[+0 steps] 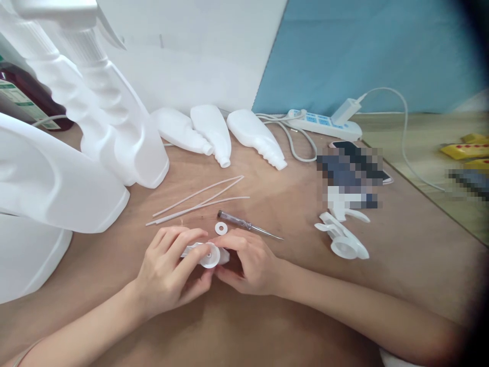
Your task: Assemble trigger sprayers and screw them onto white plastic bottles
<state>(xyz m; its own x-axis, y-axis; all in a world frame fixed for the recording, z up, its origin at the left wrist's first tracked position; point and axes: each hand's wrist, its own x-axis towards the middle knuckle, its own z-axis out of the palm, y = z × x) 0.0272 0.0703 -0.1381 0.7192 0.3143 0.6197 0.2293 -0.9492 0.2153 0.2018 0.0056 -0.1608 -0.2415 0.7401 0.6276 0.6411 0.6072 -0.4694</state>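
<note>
Both of my hands hold one white trigger spray head (211, 256) low over the table, its round collar facing up. My left hand (173, 270) grips it from the left, with a fingertip at the collar. From the right, my right hand (250, 262) closes on its other end; parts of the head are hidden by fingers. Just beyond the fingers lies a small white washer (221, 228). A screwdriver (244, 223) with a clear handle rests behind my right hand. Thin white tubes (198, 205) lie farther back.
Large white spray bottles (126, 137) stand at the left. Several empty-necked white bottles, one at the back (252, 135), lie on their sides. Another white spray head (342, 237) sits to the right. A power strip (324, 124) with cables and a phone (349, 153) are at the back right.
</note>
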